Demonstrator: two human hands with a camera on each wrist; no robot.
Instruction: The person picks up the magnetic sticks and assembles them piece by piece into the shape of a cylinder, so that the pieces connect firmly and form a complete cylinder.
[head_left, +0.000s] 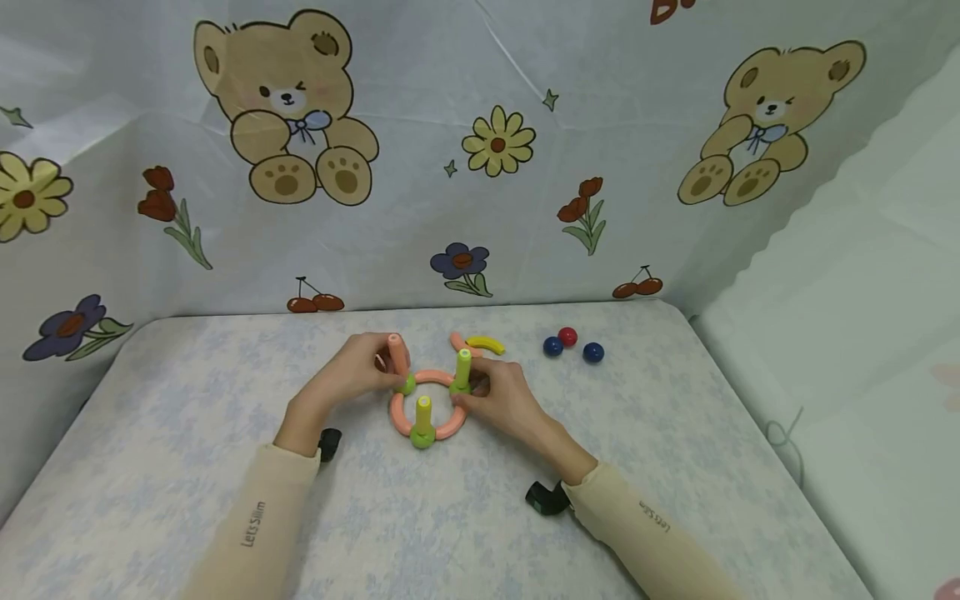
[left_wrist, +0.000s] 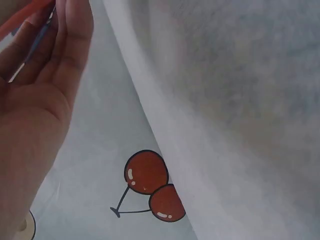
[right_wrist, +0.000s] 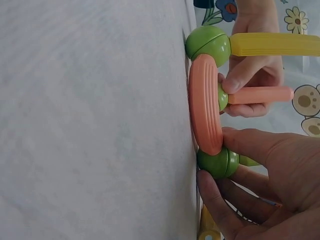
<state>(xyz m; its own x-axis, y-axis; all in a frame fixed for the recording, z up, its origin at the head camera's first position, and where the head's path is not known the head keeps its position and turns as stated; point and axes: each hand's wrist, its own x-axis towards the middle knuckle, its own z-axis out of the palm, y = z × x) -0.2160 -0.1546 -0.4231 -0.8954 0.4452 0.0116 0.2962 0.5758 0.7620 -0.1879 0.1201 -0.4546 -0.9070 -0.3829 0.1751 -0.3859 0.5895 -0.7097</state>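
A ring of curved pink pieces (head_left: 450, 428), joined by green balls, lies on the table. Upright from its front ball (head_left: 422, 438) stands a yellow rod (head_left: 424, 414). At the ring's left, my left hand (head_left: 351, 367) pinches a pink rod (head_left: 398, 355) low down, by the green ball (head_left: 408, 385) under it. My right hand (head_left: 510, 398) grips the right green ball (right_wrist: 216, 164), from which a yellow-green rod (head_left: 463, 367) rises. Fingers hide part of that ball. In the left wrist view, only a little of the pink rod (left_wrist: 21, 19) shows beside the fingers.
Behind the ring lie a loose yellow curved piece (head_left: 486, 344) and a pink one (head_left: 457, 341). Farther right are a red ball (head_left: 567, 337) and two blue balls (head_left: 552, 346). A printed cloth (head_left: 405, 208) hangs along the table's back edge.
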